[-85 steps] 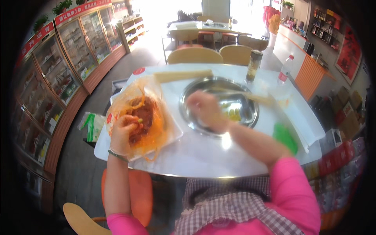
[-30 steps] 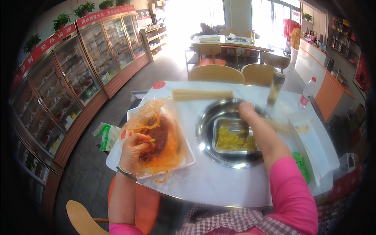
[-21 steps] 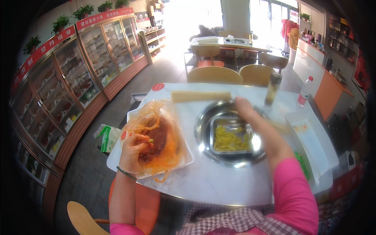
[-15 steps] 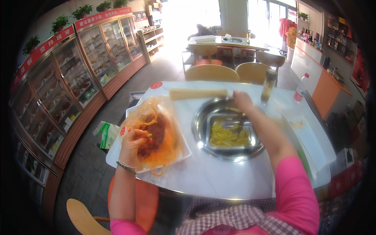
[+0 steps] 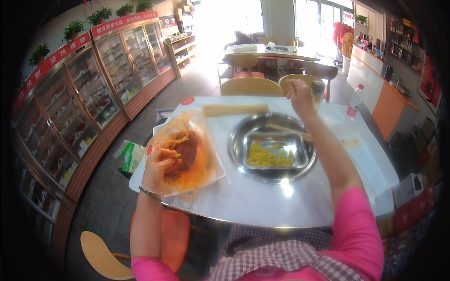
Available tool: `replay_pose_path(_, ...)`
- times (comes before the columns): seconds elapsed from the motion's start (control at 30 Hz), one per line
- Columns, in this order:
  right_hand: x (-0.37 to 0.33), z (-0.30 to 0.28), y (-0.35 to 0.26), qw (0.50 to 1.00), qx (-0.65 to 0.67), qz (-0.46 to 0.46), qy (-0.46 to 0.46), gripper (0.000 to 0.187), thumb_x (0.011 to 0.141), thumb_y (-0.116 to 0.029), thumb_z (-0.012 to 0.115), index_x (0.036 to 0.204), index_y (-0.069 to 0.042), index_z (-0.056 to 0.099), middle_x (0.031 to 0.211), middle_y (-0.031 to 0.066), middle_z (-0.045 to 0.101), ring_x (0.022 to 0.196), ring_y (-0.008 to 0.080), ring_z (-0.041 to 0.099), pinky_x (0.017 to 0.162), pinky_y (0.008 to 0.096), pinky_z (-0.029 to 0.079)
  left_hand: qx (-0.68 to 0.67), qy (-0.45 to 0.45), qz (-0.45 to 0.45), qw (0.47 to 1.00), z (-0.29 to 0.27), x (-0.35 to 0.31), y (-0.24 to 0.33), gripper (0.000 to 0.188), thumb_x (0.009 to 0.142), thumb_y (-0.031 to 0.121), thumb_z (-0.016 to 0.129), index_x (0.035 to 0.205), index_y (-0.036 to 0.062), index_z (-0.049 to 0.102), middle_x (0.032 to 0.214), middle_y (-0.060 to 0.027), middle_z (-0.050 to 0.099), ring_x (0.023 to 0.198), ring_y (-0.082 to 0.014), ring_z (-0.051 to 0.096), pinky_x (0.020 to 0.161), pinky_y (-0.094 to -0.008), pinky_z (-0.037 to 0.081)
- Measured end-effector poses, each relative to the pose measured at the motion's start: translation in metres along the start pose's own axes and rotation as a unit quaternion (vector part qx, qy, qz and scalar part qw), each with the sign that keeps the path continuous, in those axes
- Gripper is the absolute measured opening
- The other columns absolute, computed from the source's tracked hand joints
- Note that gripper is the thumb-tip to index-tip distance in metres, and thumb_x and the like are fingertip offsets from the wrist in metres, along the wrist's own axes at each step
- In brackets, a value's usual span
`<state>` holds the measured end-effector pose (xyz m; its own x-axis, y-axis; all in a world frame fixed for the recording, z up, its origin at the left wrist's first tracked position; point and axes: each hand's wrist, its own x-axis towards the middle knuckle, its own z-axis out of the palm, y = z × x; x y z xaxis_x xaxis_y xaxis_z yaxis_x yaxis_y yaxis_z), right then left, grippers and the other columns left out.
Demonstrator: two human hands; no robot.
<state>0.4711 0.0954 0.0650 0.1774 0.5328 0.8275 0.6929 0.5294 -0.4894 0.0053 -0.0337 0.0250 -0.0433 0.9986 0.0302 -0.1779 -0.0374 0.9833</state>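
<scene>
My left hand (image 5: 159,167) is closed in a pinch on a small yellow-green piece (image 5: 178,155), just over the red-brown food (image 5: 187,157) in an orange-stained plastic bag. That bag (image 5: 177,121) lies in a white tray (image 5: 218,171). My right hand (image 5: 301,97) is raised beyond the steel basin, fingers curled; whatever it grips does not show clearly. Inside the round steel basin (image 5: 236,164) sits a rectangular metal tray (image 5: 300,157) of yellow-green pieces (image 5: 269,155). A few thin sticks (image 5: 288,130) rest in the basin behind it. A bundle of pale sticks (image 5: 234,110) lies along the far side.
A shaker-like jar (image 5: 318,90) stands behind my right hand, with a pink-labelled bottle (image 5: 355,102) farther right. A long white tray (image 5: 372,154) lies on the table's right. Chairs (image 5: 251,86) line the far edge; an orange-seated chair (image 5: 173,239) is near left.
My right hand has lifted up and away from the end of the stick bundle. The left hand stays over the bag with its piece. The view has shifted slightly.
</scene>
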Motion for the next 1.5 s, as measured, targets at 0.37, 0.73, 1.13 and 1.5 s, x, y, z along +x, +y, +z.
replay_pose_path(0.37, -0.042, -0.063, -0.086, 0.935, 0.332, 0.125, -0.005, 0.018, 0.105, -0.011, 0.053, 0.113, -0.001, 0.065, 0.079, -0.0031, 0.053, 0.057, 0.0013, 0.042, 0.051, 0.0179, 0.034, -0.016, -0.020, -0.002, 1.000, 0.019, -0.004, 0.000, 0.012, 0.090, -0.006, 0.063, 0.094, 0.0056, 0.066, 0.105, -0.0045, 0.068, 0.089, -0.0188, 0.071, 0.078, -0.0287, 0.060)
replay_pose_path(0.73, -0.084, -0.078, -0.116, 0.907, 0.383, 0.177, -0.012, 0.026, 0.106, -0.011, 0.050, 0.124, 0.001, 0.064, 0.085, -0.0039, 0.052, 0.067, 0.0017, 0.041, 0.059, 0.0172, 0.036, -0.023, -0.037, 0.007, 0.999, 0.026, -0.013, 0.000, 0.010, 0.091, -0.005, 0.063, 0.095, 0.0038, 0.066, 0.097, -0.0072, 0.069, 0.084, -0.0177, 0.071, 0.076, -0.0274, 0.059)
replay_pose_path(1.13, -0.091, -0.088, -0.152, 0.909, 0.391, 0.141, -0.022, 0.023, 0.107, -0.011, 0.048, 0.120, 0.001, 0.063, 0.087, -0.0005, 0.057, 0.067, 0.0041, 0.052, 0.058, 0.0192, 0.043, -0.037, -0.039, 0.004, 0.999, 0.014, -0.005, -0.014, 0.011, 0.091, -0.005, 0.062, 0.097, 0.0038, 0.063, 0.102, -0.0068, 0.067, 0.088, -0.0193, 0.071, 0.077, -0.0269, 0.060)
replay_pose_path(1.5, -0.102, -0.075, -0.161, 0.887, 0.438, 0.138, -0.049, 0.024, 0.107, -0.012, 0.048, 0.121, 0.002, 0.061, 0.088, 0.0030, 0.061, 0.067, 0.0069, 0.058, 0.058, 0.0224, 0.051, -0.056, -0.051, -0.005, 0.997, 0.010, 0.000, -0.020, 0.013, 0.092, -0.005, 0.061, 0.099, 0.0050, 0.064, 0.097, -0.0057, 0.067, 0.088, -0.0202, 0.072, 0.067, -0.0238, 0.056)
